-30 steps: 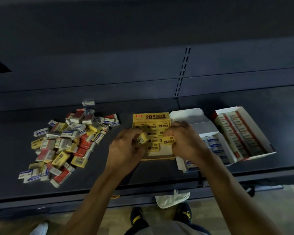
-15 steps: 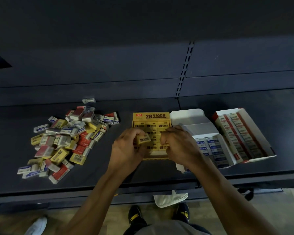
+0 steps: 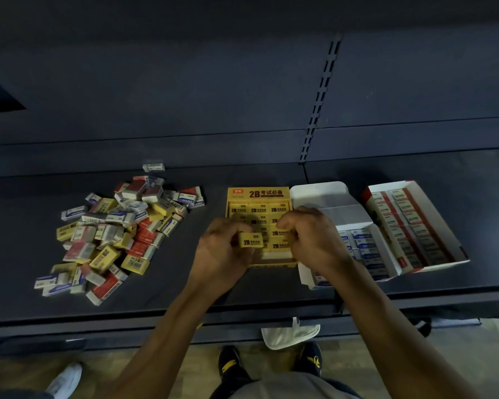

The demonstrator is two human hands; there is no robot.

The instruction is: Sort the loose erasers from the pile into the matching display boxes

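The left hand pinches one yellow eraser just above the near rows of the yellow display box. The right hand is curled over the same box; whether it grips anything cannot be told. Three boxes stand side by side on the shelf: yellow, blue and red, each already well filled. The pile to the left holds several dozen mixed erasers, too many to count, so much sorting appears to be left.

Dark shelf, black-and-yellow shoes
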